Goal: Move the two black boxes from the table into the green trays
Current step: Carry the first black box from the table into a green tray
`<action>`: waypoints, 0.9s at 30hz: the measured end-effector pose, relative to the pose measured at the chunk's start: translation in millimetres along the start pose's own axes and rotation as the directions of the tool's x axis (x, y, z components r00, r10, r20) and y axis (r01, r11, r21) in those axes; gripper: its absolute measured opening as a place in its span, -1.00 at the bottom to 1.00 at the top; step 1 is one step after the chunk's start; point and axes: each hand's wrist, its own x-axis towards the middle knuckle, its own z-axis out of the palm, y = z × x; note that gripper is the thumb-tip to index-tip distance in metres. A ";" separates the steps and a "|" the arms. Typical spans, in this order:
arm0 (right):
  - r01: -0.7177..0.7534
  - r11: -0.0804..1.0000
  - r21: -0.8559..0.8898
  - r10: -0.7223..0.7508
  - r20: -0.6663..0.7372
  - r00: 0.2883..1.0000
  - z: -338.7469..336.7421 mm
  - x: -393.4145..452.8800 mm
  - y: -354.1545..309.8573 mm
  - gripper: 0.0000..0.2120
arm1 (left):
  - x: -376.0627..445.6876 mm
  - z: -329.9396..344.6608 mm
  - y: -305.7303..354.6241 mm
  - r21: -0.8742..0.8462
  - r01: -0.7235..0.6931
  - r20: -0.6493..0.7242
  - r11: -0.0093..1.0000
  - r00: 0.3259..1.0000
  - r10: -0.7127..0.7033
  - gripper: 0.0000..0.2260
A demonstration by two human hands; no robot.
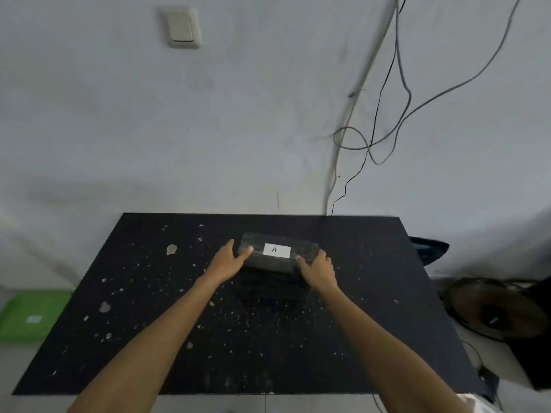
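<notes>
Two bare hands grip a black box point(278, 254) at the far middle of the black table point(372, 293): left hand point(228, 262) clasps its left end, right hand point(317, 269) its right end. The box carries a white label point(277, 250) marked "A". Cannot tell if the box is lifted or resting. A green tray point(32, 314) sits off the table's left edge, well apart from the box. Cables point(396, 93) hang on the far wall.

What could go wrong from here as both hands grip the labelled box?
The black box marked A is held only at its ends by the left hand and right hand, so it could slip. It seems stacked on a second box, which might shift. The green tray sits far left off the table, a long carry.
</notes>
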 end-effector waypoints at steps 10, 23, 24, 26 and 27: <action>-0.106 0.961 0.256 0.113 -0.012 0.994 8.5 2.5 -3.1 -0.34 | 6.5 34.1 7.4 -0.234 0.094 -0.132 0.968 0.983 -0.127 -0.35; 0.393 0.857 0.332 -0.203 -0.485 0.851 -91.8 -86.2 -97.3 0.03 | -84.8 -47.3 123.1 -0.297 -0.384 -0.581 0.874 0.799 0.154 -0.16; 0.423 0.853 0.306 -0.221 -0.522 0.824 -98.2 -94.7 -103.3 0.03 | -92.9 -51.4 130.5 -0.295 -0.415 -0.618 0.861 0.770 0.159 -0.16; 0.468 0.848 0.249 -0.251 -0.589 0.768 -109.2 -106.7 -113.2 0.05 | -105.2 -58.6 142.3 -0.288 -0.478 -0.683 0.830 0.710 0.172 -0.16; 0.482 0.846 0.228 -0.258 -0.615 0.745 -113.7 -111.0 -117.2 0.06 | -109.6 -62.0 147.1 -0.282 -0.501 -0.708 0.818 0.685 0.175 -0.16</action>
